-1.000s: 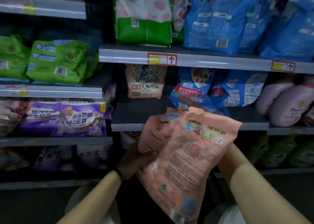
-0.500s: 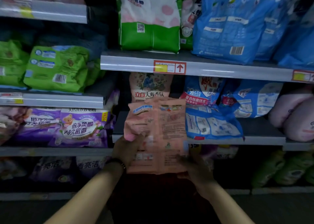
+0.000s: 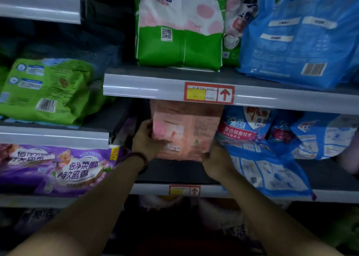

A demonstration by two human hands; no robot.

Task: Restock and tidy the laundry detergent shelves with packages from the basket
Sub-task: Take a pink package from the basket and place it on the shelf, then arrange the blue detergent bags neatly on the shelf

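Observation:
A pink detergent pouch [image 3: 189, 129] stands upright on the middle shelf [image 3: 174, 173], its back side with small print facing me and its top edge under the shelf above. My left hand [image 3: 147, 141] grips its left edge, thumb on the front. At the pouch's lower right corner, my right hand [image 3: 217, 160] holds it with curled fingers. The basket is out of sight.
Blue detergent bags [image 3: 258, 154] lean right beside the pouch. Above stand a green-and-white bag [image 3: 180, 28] and a large blue bag [image 3: 299, 34]. Green packs [image 3: 48, 90] and purple packs [image 3: 58, 168] fill the left shelves. A red price tag [image 3: 209, 93] marks the upper shelf rail.
Both hands have carried the pink pouch from in front of my body up and forward into the middle shelf, where it now stands upright. The camera has moved closer to the shelves.

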